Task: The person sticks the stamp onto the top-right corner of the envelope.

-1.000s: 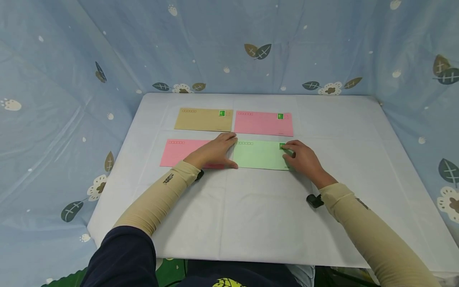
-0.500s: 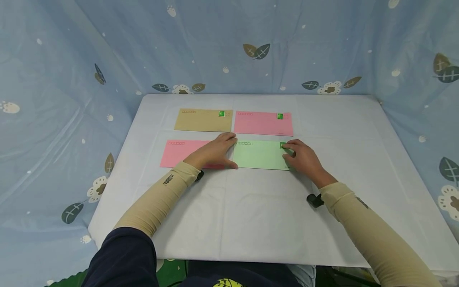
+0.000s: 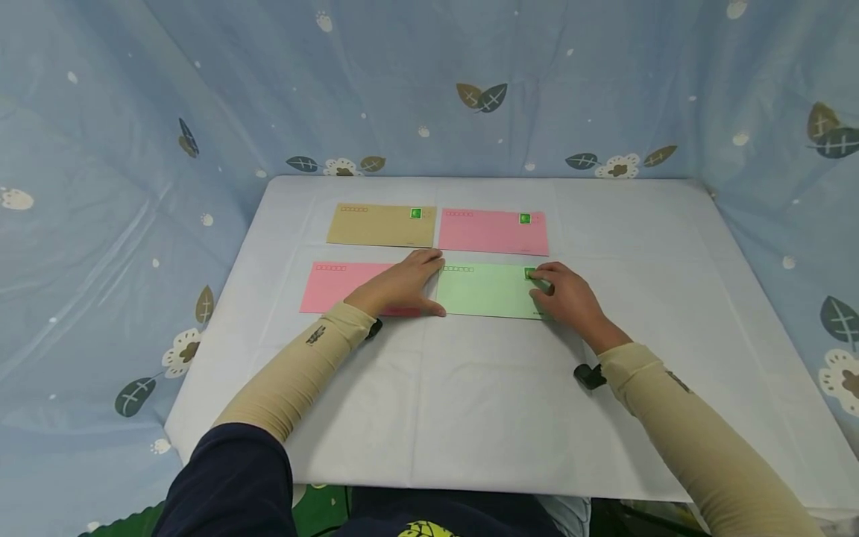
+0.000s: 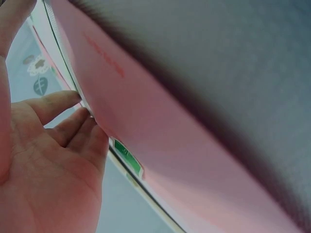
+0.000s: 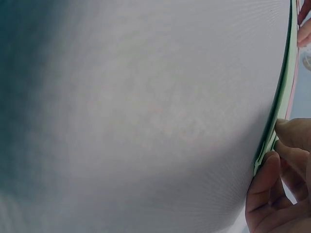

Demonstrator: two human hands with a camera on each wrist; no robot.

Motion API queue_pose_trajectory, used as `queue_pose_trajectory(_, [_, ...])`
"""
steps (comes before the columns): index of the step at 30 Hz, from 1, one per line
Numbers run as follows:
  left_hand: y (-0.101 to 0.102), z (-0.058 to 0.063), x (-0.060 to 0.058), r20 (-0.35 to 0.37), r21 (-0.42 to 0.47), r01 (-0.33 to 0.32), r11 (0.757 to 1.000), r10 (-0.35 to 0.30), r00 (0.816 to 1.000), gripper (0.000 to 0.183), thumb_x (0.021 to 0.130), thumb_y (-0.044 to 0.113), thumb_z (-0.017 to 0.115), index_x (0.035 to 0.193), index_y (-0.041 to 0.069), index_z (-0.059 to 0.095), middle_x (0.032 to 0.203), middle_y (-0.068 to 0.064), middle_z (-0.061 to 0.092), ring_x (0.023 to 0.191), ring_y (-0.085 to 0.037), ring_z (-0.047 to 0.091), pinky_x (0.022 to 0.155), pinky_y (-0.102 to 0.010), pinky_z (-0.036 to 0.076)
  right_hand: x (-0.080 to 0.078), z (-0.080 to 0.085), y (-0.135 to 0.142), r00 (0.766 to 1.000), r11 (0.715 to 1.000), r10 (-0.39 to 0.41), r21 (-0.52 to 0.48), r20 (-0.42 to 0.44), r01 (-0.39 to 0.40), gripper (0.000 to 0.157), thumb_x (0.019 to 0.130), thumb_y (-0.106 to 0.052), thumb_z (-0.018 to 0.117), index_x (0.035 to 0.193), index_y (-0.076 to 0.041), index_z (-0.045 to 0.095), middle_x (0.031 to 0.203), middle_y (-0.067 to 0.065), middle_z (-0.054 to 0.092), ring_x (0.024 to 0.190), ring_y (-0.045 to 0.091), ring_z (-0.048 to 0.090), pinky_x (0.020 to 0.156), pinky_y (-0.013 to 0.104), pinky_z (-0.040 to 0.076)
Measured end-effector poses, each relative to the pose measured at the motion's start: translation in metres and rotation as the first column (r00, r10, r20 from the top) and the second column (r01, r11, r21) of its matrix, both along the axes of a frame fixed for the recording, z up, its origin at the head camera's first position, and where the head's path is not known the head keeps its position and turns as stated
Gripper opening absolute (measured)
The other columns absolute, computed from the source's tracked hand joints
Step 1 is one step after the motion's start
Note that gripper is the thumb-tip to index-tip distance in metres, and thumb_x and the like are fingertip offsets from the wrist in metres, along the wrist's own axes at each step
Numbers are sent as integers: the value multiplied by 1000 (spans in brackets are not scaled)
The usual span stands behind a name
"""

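Observation:
Across the right part of a pink envelope (image 3: 338, 287) in the front row lies my left hand (image 3: 400, 285), fingers spread. Its thumb and fingertips reach the left edge of a light green envelope (image 3: 486, 291). A green stamp (image 4: 127, 158) on that pink envelope shows in the left wrist view; my hand covers it in the head view. My right hand (image 3: 569, 298) is at the green envelope's right end. Its forefinger touches the small green stamp (image 3: 528, 274) in the upper right corner, partly hiding it, while the thumb stands apart, lower, near the envelope's right edge.
Behind lie a tan envelope (image 3: 380, 225) and another pink envelope (image 3: 493, 233), each with a green stamp at its upper right. A white cloth covers the table (image 3: 470, 418). A blue patterned curtain (image 3: 429, 74) encloses the back and sides.

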State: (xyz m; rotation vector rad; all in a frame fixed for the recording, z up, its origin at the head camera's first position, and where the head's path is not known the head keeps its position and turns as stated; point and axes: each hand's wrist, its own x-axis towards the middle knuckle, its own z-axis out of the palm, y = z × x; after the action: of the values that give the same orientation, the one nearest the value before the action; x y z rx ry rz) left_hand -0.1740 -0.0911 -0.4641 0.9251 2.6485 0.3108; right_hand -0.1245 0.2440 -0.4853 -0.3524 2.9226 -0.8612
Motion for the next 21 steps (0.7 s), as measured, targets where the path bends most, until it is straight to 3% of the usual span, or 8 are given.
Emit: queue_pose_trajectory(21, [0,0,0,4,-12,-1,1000,1,1000,116,77,66,79,160,3,28,168,-12,18,155,-27,12,124,-39,22,0,-1,0,1000,1000,-7,-20,-14,7,42,98,-15,66,137,0,63,140,15,55,97,28,64,82,44,52])
